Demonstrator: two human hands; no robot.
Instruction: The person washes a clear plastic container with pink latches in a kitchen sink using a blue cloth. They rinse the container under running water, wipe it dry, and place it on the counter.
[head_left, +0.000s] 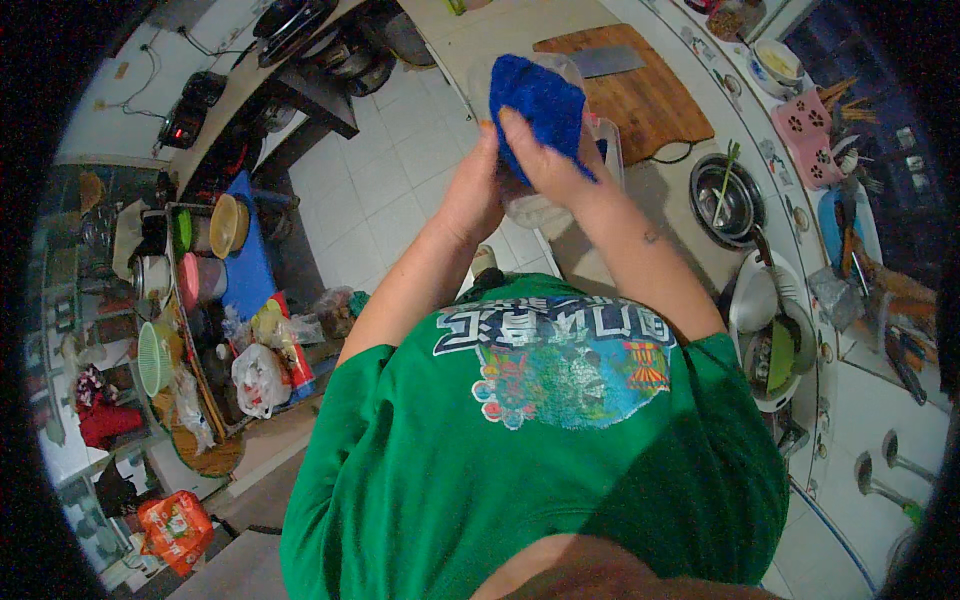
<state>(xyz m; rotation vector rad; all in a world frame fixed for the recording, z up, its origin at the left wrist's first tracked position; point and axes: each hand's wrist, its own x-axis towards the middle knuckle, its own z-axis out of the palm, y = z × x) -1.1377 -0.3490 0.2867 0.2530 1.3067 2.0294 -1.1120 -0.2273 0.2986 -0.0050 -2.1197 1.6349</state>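
Observation:
My right hand (551, 165) grips a blue cloth (536, 97), its thumb lying over the fabric. The cloth is pressed against a clear plastic container (536, 212), whose transparent edges show above and below it. At the container's left side, my left hand (476, 184) holds it, with most fingers hidden behind it. Another clear plastic container (613, 150) is partly visible just right of my right wrist, on the counter. Beyond the hands, a cleaver (607, 61) lies flat on a wooden cutting board (660, 105).
Right of the hands, a dark metal bowl (726, 199) and a white basin (772, 330) with utensils stand on the counter. A pink utensil holder (806, 139) is farther right. Tiled floor (382, 157) shows at left, beside a rack (176, 300) with bowls and bags.

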